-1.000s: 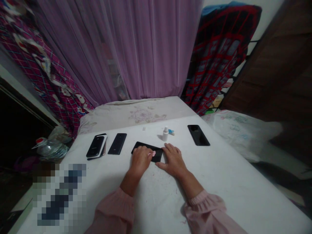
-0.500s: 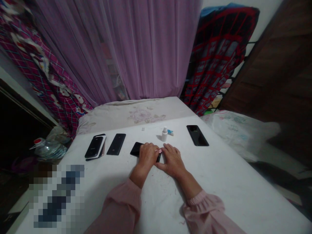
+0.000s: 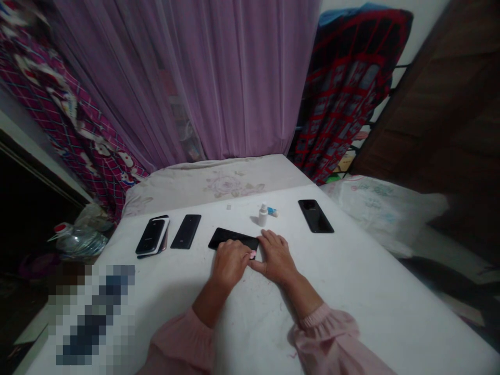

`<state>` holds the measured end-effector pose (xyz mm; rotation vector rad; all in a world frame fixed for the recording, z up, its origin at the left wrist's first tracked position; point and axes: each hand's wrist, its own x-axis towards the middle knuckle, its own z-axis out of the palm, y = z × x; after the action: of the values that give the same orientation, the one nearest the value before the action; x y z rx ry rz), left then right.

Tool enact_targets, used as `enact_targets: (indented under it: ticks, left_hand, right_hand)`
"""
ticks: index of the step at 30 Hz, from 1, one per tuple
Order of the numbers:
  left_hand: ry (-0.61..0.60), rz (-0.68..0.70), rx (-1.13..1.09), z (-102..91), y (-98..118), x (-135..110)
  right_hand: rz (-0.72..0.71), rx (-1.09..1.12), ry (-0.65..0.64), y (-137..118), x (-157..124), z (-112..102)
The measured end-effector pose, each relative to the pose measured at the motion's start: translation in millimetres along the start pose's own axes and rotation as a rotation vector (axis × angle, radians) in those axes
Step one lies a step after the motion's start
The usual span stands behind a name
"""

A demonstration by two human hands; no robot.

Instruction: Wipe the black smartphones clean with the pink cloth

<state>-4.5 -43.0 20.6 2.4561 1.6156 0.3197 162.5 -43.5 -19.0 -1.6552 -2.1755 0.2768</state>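
A black smartphone [image 3: 234, 237] lies flat on the white-covered table, its long side running left to right. My left hand [image 3: 232, 263] is closed and pinches a small pink piece [image 3: 252, 254] against the phone's near right corner. What the pink piece is, I cannot make out. My right hand [image 3: 278, 256] grips the phone's right end, thumb at the near corner and fingers at the far one. Just beyond the hands stands a small white bottle [image 3: 263, 215], with a blue-and-white item [image 3: 272, 212] lying behind it.
A stack of phones [image 3: 151, 236] and a single dark phone [image 3: 186, 232] lie to the left. Another black phone [image 3: 316, 216] is at the right. A small pale square [image 3: 228, 207] lies farther back. Reddish bits dot the white cloth [image 3: 258, 323]. A water bottle [image 3: 78, 239] stands off the left edge.
My left hand has moved nearer to me along the phone's right end with the pink piece, uncovering more of the phone. My right hand keeps its place.
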Motion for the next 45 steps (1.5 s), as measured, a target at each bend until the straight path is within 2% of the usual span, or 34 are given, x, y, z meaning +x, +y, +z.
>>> enact_targets:
  ticks: [4, 13, 19, 25, 31, 35, 38, 42, 45]
  left_hand:
    - [0.016, -0.020, -0.002, -2.5, -13, -6]
    - [0.098, -0.233, 0.100, -19.7, -67, 17]
    - [0.112, -0.350, 0.158, -24.9, -93, 7]
    - [0.139, -0.397, 0.130, -15.1, -96, -5]
    - [0.088, -0.387, 0.120, -15.8, -82, -16]
    - [0.061, -0.387, 0.058, -17.3, -79, -28]
    - [0.100, -0.415, 0.012, -18.9, -83, -34]
    - [0.217, -0.441, -0.015, -19.6, -83, -28]
    - [0.190, -0.366, 0.001, -16.5, -77, -18]
  right_hand:
    - [0.007, -0.006, -0.015, 1, 0, 1]
    - [0.018, -0.016, -0.039, 2, 1, 1]
    - [0.005, -0.013, -0.026, 3, 0, 2]
    - [0.010, -0.018, -0.069, 2, 1, 1]
    - [0.025, 0.000, -0.100, 8, 2, 2]
    - [-0.045, 0.028, -0.119, 19, 3, 1]
    - [-0.089, 0.035, -0.109, 25, 3, 2]
    - [-0.085, 0.024, -0.113, 25, 2, 3]
    - [-0.081, 0.012, -0.116, 22, 2, 2]
